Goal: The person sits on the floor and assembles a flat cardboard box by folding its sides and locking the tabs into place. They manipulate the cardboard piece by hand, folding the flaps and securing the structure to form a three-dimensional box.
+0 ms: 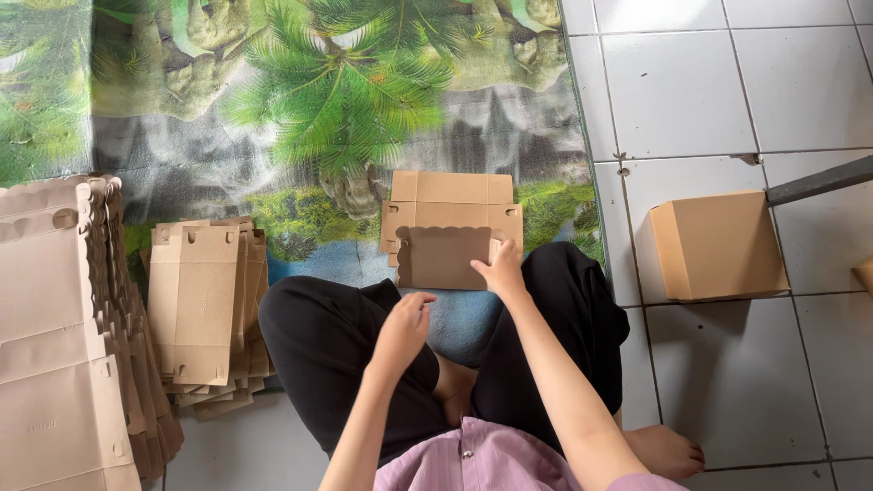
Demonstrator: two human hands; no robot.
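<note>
A flat brown cardboard box blank (452, 218) lies on the mat in front of my crossed legs, its near scalloped flap raised upright. My right hand (500, 270) grips the right edge of that raised flap. My left hand (405, 327) hovers above my left knee, fingers loosely curled and holding nothing, a short way from the flap's left side.
A pile of flat box blanks (205, 309) lies to my left, with a bigger stack (64, 336) at the far left. One folded-up box (717, 245) stands on the white floor tiles (727, 82) to the right. A palm-print mat (346, 100) covers the floor ahead.
</note>
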